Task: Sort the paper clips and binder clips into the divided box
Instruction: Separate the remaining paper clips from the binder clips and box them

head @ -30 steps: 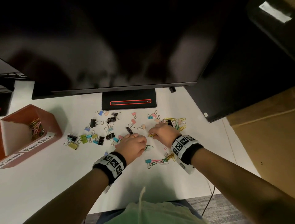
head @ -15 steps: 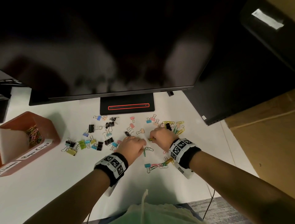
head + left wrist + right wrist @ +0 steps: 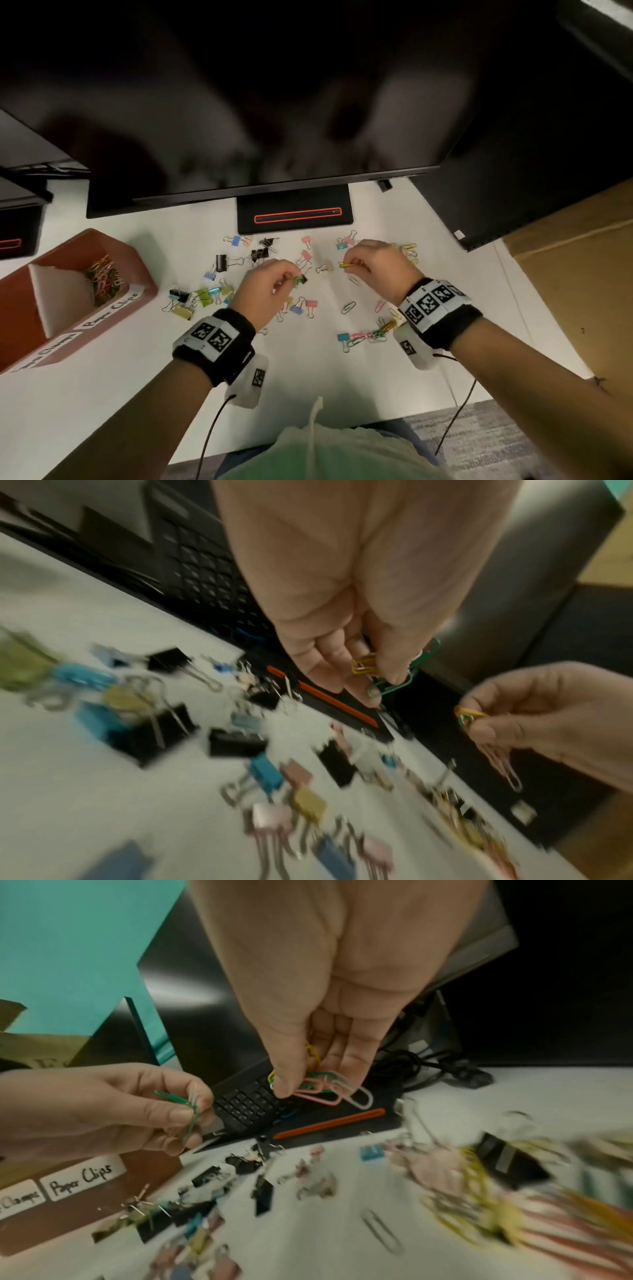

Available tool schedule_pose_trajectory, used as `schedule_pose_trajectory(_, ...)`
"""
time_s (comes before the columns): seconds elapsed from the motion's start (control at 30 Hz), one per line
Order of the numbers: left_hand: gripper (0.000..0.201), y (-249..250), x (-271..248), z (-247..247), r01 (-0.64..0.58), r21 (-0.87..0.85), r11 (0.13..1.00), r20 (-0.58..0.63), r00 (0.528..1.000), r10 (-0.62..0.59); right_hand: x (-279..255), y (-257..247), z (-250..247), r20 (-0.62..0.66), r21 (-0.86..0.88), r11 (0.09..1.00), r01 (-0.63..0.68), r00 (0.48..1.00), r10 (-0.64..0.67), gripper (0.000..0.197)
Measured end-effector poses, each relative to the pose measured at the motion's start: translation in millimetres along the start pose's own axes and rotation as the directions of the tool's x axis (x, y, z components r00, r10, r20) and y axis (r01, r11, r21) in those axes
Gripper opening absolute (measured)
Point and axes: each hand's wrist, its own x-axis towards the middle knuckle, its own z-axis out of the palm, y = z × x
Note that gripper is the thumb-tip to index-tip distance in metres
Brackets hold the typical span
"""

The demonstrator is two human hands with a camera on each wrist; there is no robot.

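Observation:
Both hands hover over a scatter of clips on the white table [image 3: 102, 394]. My left hand [image 3: 289, 278] pinches a green and a yellow paper clip [image 3: 387, 680] between thumb and fingers. My right hand [image 3: 354, 265] pinches a small bunch of paper clips [image 3: 322, 1088] in yellow, green, pink and white. The red-brown divided box [image 3: 130, 253] stands at the left; its far compartment, labelled "Paper Clips" [image 3: 109, 310], holds coloured paper clips [image 3: 102, 277]. Loose binder clips [image 3: 195, 298] lie left of my hands. Loose paper clips [image 3: 373, 334] lie under my right wrist.
A black monitor [image 3: 239, 102] overhangs the table's back, its base [image 3: 294, 214] just behind the clips. A second dark screen [image 3: 513, 171] stands at the right, with cardboard [image 3: 582, 291] beyond the table's right edge. Cables hang from both wristbands.
Both hands have risen off the table and drawn apart, each carrying paper clips picked from the middle of the scatter.

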Motion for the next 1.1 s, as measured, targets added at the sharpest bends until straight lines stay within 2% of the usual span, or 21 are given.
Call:
schedule_pose_trajectory(0.1, 0.013, -16.7, -18.3, -38.8, 0.046, -0.073, 0.996, -0.137, 0.989, -0.055, 10.8, -34.6, 2.8, -0.040, 0.023, 0.997, 0.079, 0.996, -0.078, 0.015)
schedule_pose_trajectory(0.2, 0.016, -41.6, -40.3, -86.8, 0.104, -0.114, 0.988, -0.266, 0.955, -0.132, 32.7, -87.5, 15.1, -0.017, 0.048, 0.983, 0.177, 0.984, -0.176, 0.015)
schedule_pose_trajectory(0.3, 0.009, -68.0, -61.1, -139.1, 0.197, -0.155, 0.968, -0.399, 0.884, -0.243, 65.1, -154.9, 37.6, 0.005, 0.121, 0.944, 0.306, 0.951, -0.309, 0.015)
schedule_pose_trajectory(0.33, 0.003, -77.1, -66.6, -155.2, 0.252, -0.129, 0.959, -0.436, 0.854, -0.284, 77.3, -178.5, 47.6, 0.010, 0.139, 0.926, 0.350, 0.935, -0.355, 0.015)
schedule_pose_trajectory(0.37, 0.007, -87.8, -70.8, -169.7, 0.325, -0.064, 0.944, -0.472, 0.823, -0.316, 89.5, -201.6, 59.2, 0.017, 0.152, 0.912, 0.381, 0.922, -0.388, 0.014)
schedule_pose_trajectory(0.43, 0.016, -106.7, -77.2, -191.9, 0.427, 0.040, 0.903, -0.501, 0.791, -0.352, 112.7, -243.8, 82.9, 0.040, 0.183, 0.900, 0.397, 0.911, -0.410, 0.013)
schedule_pose_trajectory(0.5, 0.021, -120.0, -79.2, -203.6, 0.479, 0.073, 0.875, -0.493, 0.780, -0.386, 133.1, -275.8, 107.0, 0.073, 0.211, 0.904, 0.371, 0.917, -0.393, 0.013)
schedule_pose_trajectory(0.57, 0.029, -127.3, -80.4, -205.9, 0.511, 0.086, 0.855, -0.434, 0.792, -0.430, 148.0, -294.8, 128.9, 0.103, 0.236, 0.919, 0.315, 0.932, -0.346, 0.019)
schedule_pose_trajectory(0.63, 0.035, -129.3, -83.6, -206.6, 0.500, 0.132, 0.856, -0.387, 0.821, -0.420, 155.0, -303.5, 143.9, 0.128, 0.260, 0.931, 0.255, 0.947, -0.296, 0.029)
schedule_pose_trajectory(0.7, 0.038, -129.9, -88.8, -207.2, 0.450, 0.144, 0.882, -0.383, 0.847, -0.369, 151.9, -304.1, 148.8, 0.115, 0.288, 0.924, 0.253, 0.948, -0.296, 0.034)
schedule_pose_trajectory(0.77, 0.040, -128.8, -93.6, -204.8, 0.356, 0.079, 0.931, -0.395, 0.869, -0.299, 137.8, -293.8, 144.3, 0.069, 0.324, 0.899, 0.296, 0.940, -0.334, 0.034)
schedule_pose_trajectory(0.83, 0.036, -123.3, -94.8, -196.9, 0.245, 0.014, 0.969, -0.374, 0.900, -0.222, 114.1, -268.2, 134.0, -0.015, 0.336, 0.867, 0.368, 0.922, -0.386, 0.030)
schedule_pose_trajectory(0.9, 0.027, -114.0, -91.7, -181.7, 0.155, 0.017, 0.988, -0.320, 0.937, -0.141, 84.8, -227.1, 122.0, -0.078, 0.285, 0.873, 0.396, 0.917, -0.391, 0.025)
schedule_pose_trajectory(0.97, 0.023, -102.2, -84.2, -157.6, 0.087, 0.027, 0.996, -0.237, 0.968, -0.078, 55.2, -174.8, 112.0, -0.084, 0.186, 0.934, 0.305, 0.952, -0.295, 0.021)
schedule_pose_trajectory(1.03, 0.021, -89.9, -73.9, -126.7, 0.053, 0.013, 0.998, -0.132, 0.990, -0.051, 28.5, -124.1, 103.2, -0.063, 0.078, 0.989, 0.122, 0.991, -0.117, 0.024)
schedule_pose_trajectory(1.1, 0.020, -78.4, -62.5, -92.7, 0.043, 0.015, 0.999, -0.028, 0.999, -0.042, 9.0, -87.2, 97.2, -0.021, -0.016, 0.999, -0.043, 0.999, 0.043, 0.033)
